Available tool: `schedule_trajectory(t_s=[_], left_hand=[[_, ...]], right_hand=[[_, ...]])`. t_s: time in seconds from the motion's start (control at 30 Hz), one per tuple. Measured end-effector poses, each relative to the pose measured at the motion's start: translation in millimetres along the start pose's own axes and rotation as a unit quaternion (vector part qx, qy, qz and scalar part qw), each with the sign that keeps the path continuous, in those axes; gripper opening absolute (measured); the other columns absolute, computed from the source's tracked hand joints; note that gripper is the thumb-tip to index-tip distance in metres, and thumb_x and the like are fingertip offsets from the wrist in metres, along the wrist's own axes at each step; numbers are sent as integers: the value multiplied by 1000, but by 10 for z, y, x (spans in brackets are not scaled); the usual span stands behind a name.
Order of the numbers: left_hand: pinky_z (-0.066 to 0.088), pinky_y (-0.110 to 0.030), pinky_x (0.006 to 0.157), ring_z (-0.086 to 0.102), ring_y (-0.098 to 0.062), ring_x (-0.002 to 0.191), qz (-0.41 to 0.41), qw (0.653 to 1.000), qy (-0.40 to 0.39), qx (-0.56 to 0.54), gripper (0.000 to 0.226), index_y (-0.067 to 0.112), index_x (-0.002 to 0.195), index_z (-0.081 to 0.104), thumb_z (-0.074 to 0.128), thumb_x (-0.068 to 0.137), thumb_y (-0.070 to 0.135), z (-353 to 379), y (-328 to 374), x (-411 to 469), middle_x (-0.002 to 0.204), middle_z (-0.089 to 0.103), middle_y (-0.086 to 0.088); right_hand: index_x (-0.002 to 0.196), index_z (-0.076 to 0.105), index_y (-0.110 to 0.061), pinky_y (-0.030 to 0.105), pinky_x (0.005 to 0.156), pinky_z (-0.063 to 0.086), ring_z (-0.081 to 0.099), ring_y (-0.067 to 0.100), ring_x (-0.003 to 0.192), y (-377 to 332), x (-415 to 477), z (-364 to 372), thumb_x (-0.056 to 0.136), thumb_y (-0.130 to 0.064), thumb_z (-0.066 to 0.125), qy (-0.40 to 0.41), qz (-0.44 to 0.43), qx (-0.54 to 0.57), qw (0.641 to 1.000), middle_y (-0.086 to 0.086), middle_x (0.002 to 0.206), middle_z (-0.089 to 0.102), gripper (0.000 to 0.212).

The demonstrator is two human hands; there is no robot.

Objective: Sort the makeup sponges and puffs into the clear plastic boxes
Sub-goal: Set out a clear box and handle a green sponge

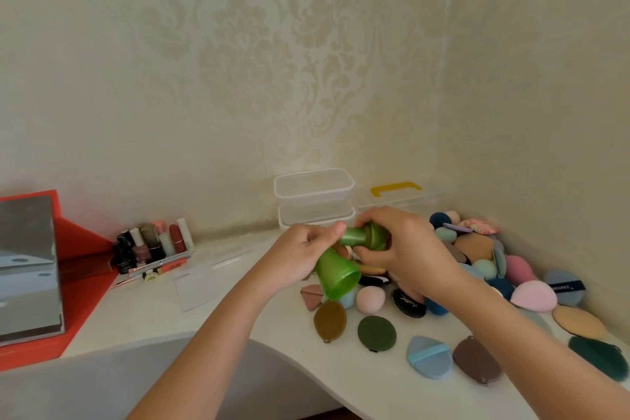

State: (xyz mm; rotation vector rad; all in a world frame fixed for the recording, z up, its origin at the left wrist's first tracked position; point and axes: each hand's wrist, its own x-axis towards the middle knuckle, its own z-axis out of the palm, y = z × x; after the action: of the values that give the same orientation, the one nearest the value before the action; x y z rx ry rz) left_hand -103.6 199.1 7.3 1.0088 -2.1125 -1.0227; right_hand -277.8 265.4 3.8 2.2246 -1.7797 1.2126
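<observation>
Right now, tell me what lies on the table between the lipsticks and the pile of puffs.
Head view: a flat clear plastic lid lies on the white table between the lipsticks and the pile of puffs.

I'm looking into a home dressing corner: damask wallpaper [306, 61] fills the upper frame, lipsticks and nail polish [153, 242] stand at left on a white desk [204, 310].

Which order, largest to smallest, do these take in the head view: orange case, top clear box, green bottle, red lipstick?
1. The orange case, even cut by the frame edge.
2. The top clear box and the green bottle: alike; the bottle is nearer and partly covered, so unranked.
3. The red lipstick.
</observation>
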Motion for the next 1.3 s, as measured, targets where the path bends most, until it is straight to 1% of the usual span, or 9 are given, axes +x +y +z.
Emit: schedule_trajectory(t_s=[0.1,0.23,0.37,0.53,0.73,0.9,1.03,1.17,1.3], left_hand=[[30,-18,41,35,-6,40,-25,994,95,-46,50,16,73,66,46,82,60,-88,-18,47,42,33,13],[34,-22,44,37,-8,44,-15,978,178,-109,50,0,84,61,54,84,50,-134,-112,90,57,38,2],[44,-23,46,49,-1,43,21,979,177,-101,39,4,89,61,59,85,43,-54,-101,75,67,52,0],[58,-35,58,68,-16,72,16,982,155,-109,42,15,91,55,59,74,53,61,-121,49,93,61,-11],[51,-24,49,58,-5,51,-19,980,134,-147,39,5,95,56,56,86,43,102,-112,-10,77,56,-7],[50,-31,53,56,-6,48,-54,964,139,-218,50,4,96,58,57,80,51,67,-48,-23,69,55,-6],[49,-28,48,54,-8,48,-79,955,116,-262,38,5,99,57,54,90,42,123,51,-63,65,54,-5],[33,-22,37,42,-11,44,-103,936,63,-329,25,10,93,55,49,95,34,130,147,-160,62,46,-5],[21,-20,37,31,-9,41,-112,933,68,-335,22,11,91,51,44,97,31,185,235,-250,62,38,-4]], right_hand=[[102,62,-22,25,73,47,56,13,83,46,10,-60,76,-22,74,14,37,0,999,-2,94,61,28],[103,62,-22,22,71,46,53,11,82,22,-23,-64,77,-24,73,-6,37,-25,999,-6,94,57,28],[103,61,-21,11,64,36,51,10,81,-9,-29,36,77,-26,73,-20,23,-52,998,-8,92,55,29],[108,57,-23,26,76,48,55,14,88,-91,-14,91,77,-28,71,-26,37,-31,998,-7,97,59,35],[113,36,-36,14,70,43,52,5,87,-120,-25,32,75,-32,77,-80,82,61,992,-11,108,55,56],[136,47,-31,21,97,45,55,6,110,-116,-31,53,69,-53,62,-69,77,147,984,-9,116,60,72],[141,39,-31,24,84,44,53,10,98,-117,-46,169,87,-67,32,1,-36,28,999,-2,108,60,66],[138,34,-37,12,82,42,51,-3,101,-128,-96,172,93,-62,17,-5,-66,115,991,-14,105,57,55],[112,47,-26,13,58,39,55,4,73,-173,-90,193,93,-63,14,70,-68,141,985,-13,71,53,53]])
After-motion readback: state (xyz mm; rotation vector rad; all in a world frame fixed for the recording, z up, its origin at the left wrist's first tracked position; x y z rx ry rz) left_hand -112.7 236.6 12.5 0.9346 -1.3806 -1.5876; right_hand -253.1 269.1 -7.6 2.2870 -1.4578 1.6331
